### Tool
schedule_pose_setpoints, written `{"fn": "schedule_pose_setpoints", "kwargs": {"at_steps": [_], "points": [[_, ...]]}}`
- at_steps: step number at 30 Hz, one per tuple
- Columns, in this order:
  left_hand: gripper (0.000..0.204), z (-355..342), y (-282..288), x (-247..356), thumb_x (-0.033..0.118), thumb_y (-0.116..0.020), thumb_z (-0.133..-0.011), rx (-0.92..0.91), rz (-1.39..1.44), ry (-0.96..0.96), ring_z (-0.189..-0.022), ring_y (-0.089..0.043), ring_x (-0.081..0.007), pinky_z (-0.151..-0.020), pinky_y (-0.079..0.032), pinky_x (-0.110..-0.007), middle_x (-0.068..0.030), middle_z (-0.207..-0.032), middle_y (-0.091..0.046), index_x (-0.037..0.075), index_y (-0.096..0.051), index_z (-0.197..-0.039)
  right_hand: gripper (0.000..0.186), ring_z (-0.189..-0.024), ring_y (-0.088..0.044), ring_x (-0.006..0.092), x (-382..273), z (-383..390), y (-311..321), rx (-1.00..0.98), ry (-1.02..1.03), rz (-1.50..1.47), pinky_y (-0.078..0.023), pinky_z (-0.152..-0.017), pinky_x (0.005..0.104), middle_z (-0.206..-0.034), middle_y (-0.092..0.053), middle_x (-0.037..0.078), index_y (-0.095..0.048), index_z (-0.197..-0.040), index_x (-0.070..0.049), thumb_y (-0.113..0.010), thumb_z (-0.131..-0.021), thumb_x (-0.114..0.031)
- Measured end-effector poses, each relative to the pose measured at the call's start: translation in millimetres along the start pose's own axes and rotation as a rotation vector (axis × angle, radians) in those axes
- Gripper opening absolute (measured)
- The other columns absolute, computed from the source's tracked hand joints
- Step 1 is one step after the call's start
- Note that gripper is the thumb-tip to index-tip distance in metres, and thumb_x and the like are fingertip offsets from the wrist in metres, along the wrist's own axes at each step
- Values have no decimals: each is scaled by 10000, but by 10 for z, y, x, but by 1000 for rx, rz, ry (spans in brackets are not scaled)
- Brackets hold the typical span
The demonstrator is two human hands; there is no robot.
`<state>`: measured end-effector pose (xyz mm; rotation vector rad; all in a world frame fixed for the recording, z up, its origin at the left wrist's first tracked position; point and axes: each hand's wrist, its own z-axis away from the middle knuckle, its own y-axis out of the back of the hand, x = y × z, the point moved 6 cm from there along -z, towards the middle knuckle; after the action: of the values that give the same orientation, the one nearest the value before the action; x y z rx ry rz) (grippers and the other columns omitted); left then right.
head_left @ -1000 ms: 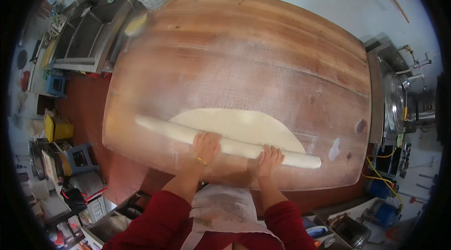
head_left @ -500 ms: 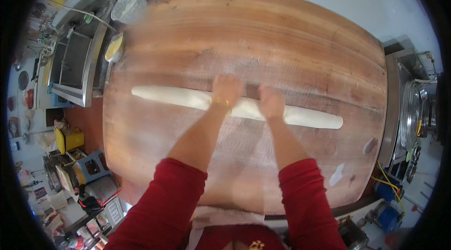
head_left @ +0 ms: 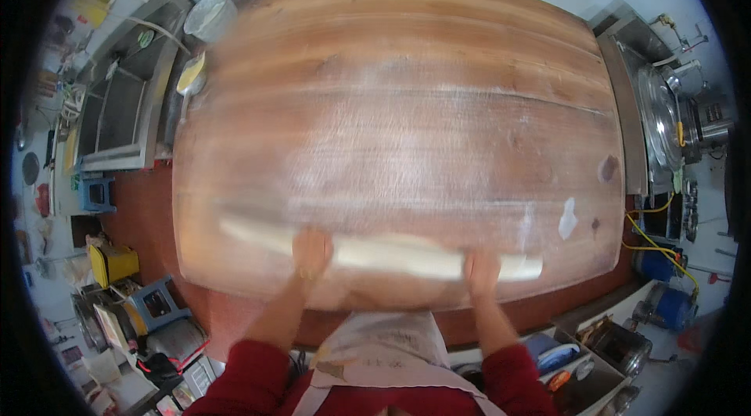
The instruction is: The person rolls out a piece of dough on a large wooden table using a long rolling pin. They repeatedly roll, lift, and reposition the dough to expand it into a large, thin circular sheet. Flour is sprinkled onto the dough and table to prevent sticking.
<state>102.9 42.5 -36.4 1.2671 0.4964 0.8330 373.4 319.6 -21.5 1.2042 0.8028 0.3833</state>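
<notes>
A long, pale roll of dough (head_left: 399,256) lies crosswise near the front edge of the wooden work table (head_left: 391,142). Its left part is smeared by motion, and I cannot see whether a rolling pin is inside. My left hand (head_left: 313,250) is closed over the roll left of its middle. Closer to its right end, my right hand (head_left: 481,267) also closes over it. Both hands have curled fingers, partly blurred. White flour dusts the wood beyond the roll.
At the table's left edge are a white bucket (head_left: 210,17) and a scoop (head_left: 192,76) with yellowish contents. A metal sink (head_left: 117,115) stands to the left. On the right is a steel stove counter (head_left: 626,95). A small patch of flour (head_left: 568,217) lies near the right edge.
The roll has come from mid-table toward me, to near the front edge. My hands have moved back with it and spread farther apart along it.
</notes>
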Motion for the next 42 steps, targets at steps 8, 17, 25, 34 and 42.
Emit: {"fn": "schedule_pose_setpoints", "kwargs": {"at_steps": [8,17,25,34,42], "points": [[220,644,193,475,254,-528,-791,245,134,-142,-1003,-511,-284,-864,-378,-435,-114,-1056,-562,117,-627,-932,232,-913,-531,319,-157,430,-89,-8,25,228,-382,-832,472,-906,-599,139,-618,-903,-79,-477,-864,-259],[278,-879,404,917,286,-533,-808,115,-18,-149,-996,-509,-259,-967,-327,-443,-83,-1040,-603,164,-643,-1032,268,-1067,-470,278,-732,-972,-167,-328,-46,230,-248,-1007,485,-1038,-575,62,-601,-1018,-134,-438,-891,-304],[217,-1435,598,869,279,-533,-772,438,133,-205,-856,-550,-268,-858,-380,-437,-84,-882,-613,104,-646,-832,365,-937,-543,272,-680,-1403,199,467,116,87,-312,-956,463,-885,-630,104,-660,-870,-108,-385,-924,-343],[264,-2882,1040,210,199,-435,-807,336,-104,-119,-760,-604,-314,-663,-445,-452,-179,-796,-621,49,-620,-693,468,-793,-612,327,-8,-3147,663,132,94,216,-459,-734,422,-822,-647,170,-621,-718,-7,-355,-917,-337],[276,-772,32,37,235,-456,-809,44,-95,-229,-648,-552,-332,-633,-407,-482,-170,-690,-585,47,-609,-678,333,-866,-562,369,526,-464,66,45,-52,204,-399,-802,499,-908,-614,202,-645,-839,-16,-432,-844,-272]]}}
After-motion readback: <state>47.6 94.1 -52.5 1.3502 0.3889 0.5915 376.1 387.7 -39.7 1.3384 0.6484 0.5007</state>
